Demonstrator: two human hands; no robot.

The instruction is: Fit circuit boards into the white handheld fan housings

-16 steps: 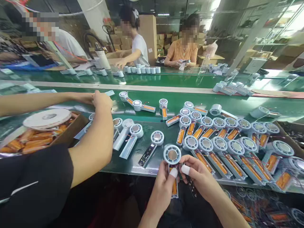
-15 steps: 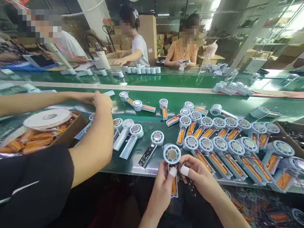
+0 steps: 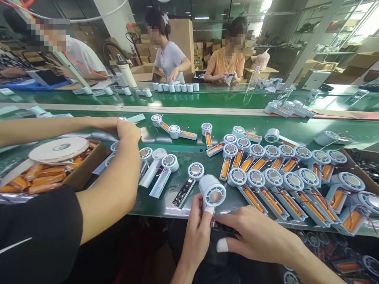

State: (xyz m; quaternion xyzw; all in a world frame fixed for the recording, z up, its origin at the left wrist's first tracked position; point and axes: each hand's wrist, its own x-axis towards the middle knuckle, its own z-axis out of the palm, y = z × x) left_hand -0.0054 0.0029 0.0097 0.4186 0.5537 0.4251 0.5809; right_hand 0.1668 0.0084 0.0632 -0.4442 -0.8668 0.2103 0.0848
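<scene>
My left hand (image 3: 197, 228) is wrapped round the handle of a pale blue unit with a round head (image 3: 212, 190), held over the table's front edge. The head is tilted, its ringed face toward me. My right hand (image 3: 251, 234) is just right of the handle, index finger at a dark circuit board (image 3: 223, 227) and thumb apart below it. The board is mostly hidden by the fingers, so its hold is unclear. Another unit (image 3: 196, 171) with a bare circuit board (image 3: 183, 193) lies on the table behind my left hand. Both my thumbs wear white covers.
Rows of units with orange batteries (image 3: 274, 179) lie to the right. At left, a co-worker's arm (image 3: 118, 173) reaches across near a carton of orange batteries (image 3: 85, 165). More people sit beyond the green belt (image 3: 183, 103).
The held unit has tilted, its head now lower-facing and its battery hidden. My right hand has turned over, palm down. Across the belt, a person in white has drawn an arm back to the row of units.
</scene>
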